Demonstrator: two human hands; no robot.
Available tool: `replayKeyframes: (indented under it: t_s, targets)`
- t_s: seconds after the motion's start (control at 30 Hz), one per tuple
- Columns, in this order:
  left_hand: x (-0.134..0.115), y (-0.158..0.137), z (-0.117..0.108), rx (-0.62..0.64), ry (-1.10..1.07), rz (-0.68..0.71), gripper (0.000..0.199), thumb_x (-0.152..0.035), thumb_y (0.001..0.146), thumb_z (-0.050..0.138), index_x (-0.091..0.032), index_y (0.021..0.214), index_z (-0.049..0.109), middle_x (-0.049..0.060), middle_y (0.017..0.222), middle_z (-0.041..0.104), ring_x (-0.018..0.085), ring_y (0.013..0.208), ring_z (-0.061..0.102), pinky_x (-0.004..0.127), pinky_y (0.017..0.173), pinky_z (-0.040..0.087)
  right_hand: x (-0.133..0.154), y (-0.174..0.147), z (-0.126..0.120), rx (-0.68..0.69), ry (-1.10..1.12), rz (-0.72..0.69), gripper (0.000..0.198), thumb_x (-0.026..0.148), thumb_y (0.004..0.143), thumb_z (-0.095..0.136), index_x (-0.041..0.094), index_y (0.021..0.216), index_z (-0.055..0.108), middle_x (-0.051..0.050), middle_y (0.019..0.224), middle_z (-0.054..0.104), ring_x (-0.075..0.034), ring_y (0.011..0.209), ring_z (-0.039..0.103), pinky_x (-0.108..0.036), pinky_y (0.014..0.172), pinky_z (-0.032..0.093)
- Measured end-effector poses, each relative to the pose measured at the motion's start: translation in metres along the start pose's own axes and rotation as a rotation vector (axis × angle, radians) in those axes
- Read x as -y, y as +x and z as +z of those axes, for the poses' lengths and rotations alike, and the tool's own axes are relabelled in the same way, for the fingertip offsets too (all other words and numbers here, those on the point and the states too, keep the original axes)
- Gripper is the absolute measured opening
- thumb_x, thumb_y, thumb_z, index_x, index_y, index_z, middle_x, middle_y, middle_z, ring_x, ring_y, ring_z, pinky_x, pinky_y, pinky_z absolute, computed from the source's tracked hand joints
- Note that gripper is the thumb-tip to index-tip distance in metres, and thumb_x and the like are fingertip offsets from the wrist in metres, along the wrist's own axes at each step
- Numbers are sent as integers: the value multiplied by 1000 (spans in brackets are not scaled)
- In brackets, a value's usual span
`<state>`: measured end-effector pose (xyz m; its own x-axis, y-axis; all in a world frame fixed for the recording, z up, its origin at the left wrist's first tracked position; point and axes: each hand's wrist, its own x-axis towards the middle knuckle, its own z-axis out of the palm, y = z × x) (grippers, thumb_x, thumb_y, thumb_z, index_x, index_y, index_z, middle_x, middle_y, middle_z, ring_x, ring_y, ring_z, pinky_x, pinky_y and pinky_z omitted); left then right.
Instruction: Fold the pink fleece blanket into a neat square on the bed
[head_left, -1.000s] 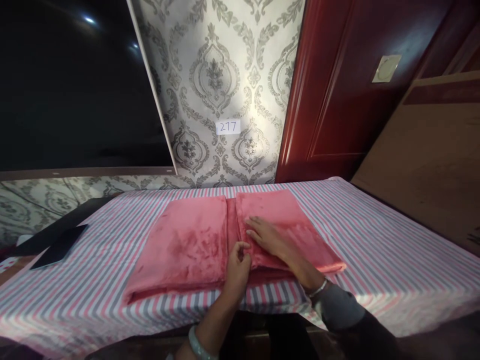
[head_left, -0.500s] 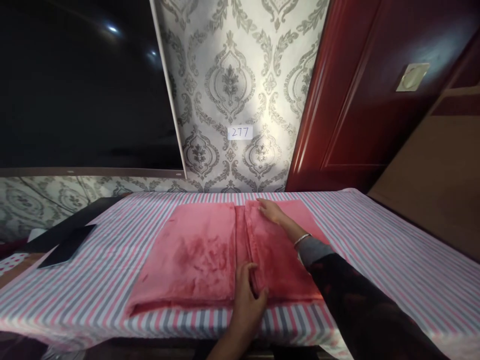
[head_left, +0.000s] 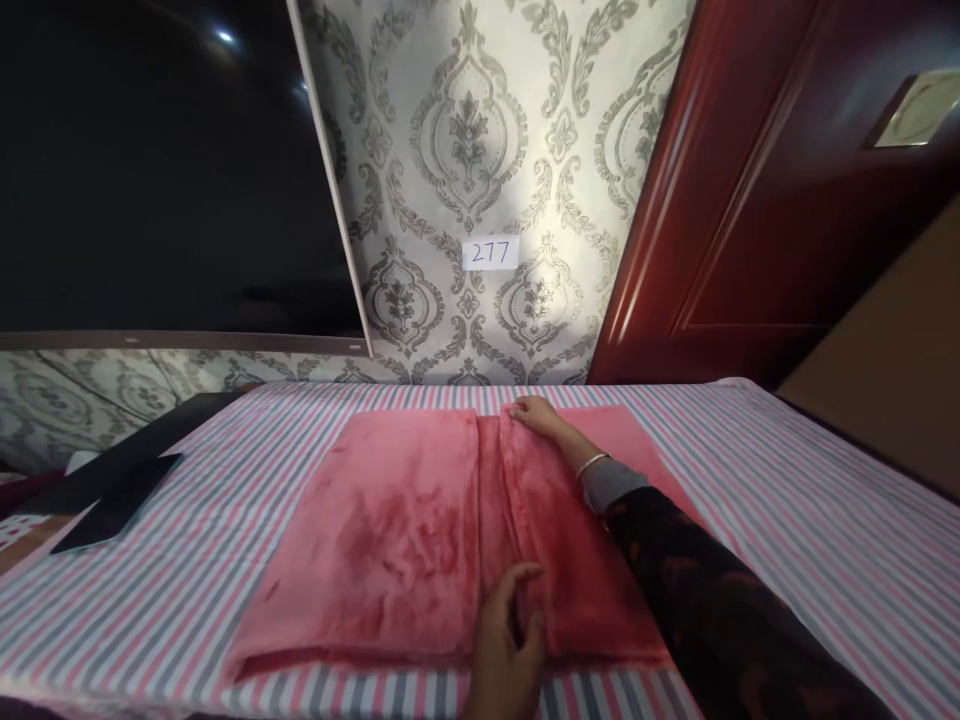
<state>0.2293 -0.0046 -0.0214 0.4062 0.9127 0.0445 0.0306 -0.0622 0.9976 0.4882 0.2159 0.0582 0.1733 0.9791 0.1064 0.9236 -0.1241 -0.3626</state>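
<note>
A pink plush blanket (head_left: 390, 510) lies folded on the striped cloth, its two side panels turned inward with a narrow strip between them. At the far inner corner of the right panel, my right hand (head_left: 535, 415) pinches the edge, its arm reaching across that panel. My left hand (head_left: 506, 640) is at the near end of the same inner edge, thumb and fingers curled round the fabric. Part of the right panel is hidden under my right forearm.
A pink, grey and white striped cloth (head_left: 787, 520) covers the table. To the left lies a dark flat phone-like object (head_left: 120, 505). Behind stand a large black screen (head_left: 172, 180) and a patterned wall with a paper label (head_left: 490, 253); a dark red door (head_left: 750, 200) is at right.
My right hand's fingers have closed on the far corner. My left hand's fingers have curled in on the near end of the edge. The view has shifted slightly closer to the blanket.
</note>
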Motion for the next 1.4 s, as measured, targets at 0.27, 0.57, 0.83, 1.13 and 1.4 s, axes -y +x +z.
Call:
replayKeyframes:
  t_s: [0.27,0.57,0.83,1.13,1.4]
  targets:
    - [-11,-7,6,-22,73,-56,33,-27,79,59,-22,110,70,6,96,71,23,89,66,34,86,51,18,5,11,-7,-50,35,24,31,96,53,17,101,72,-10,104,74,-21,96,65,-25,74,42]
    - [-52,-19,-11,159,473,111,40,-36,88,61,-29,126,68,9,87,75,30,78,70,39,75,50,21,-27,-11,-66,-77,-76,46,31,100,48,18,144,53,-14,142,58,-25,130,53,-36,106,39]
    - [-123,-15,11,405,635,368,45,-30,88,59,-21,132,64,15,134,64,35,124,58,49,106,45,21,-102,-22,13,-80,-182,62,50,101,44,26,157,34,-12,160,36,-31,148,30,-51,115,32]
    - [-60,-1,19,369,1081,202,78,-28,83,60,-10,154,36,20,166,17,40,154,7,63,122,14,39,-129,19,98,-171,-206,58,47,103,37,27,157,35,-11,165,25,-32,151,22,-60,118,18]
    - [-84,9,-1,380,768,387,43,-36,85,59,-18,124,68,18,137,62,36,134,50,52,115,34,-3,-145,-9,-10,-119,-57,56,46,103,36,26,156,36,-8,161,34,-27,149,29,-48,118,29]
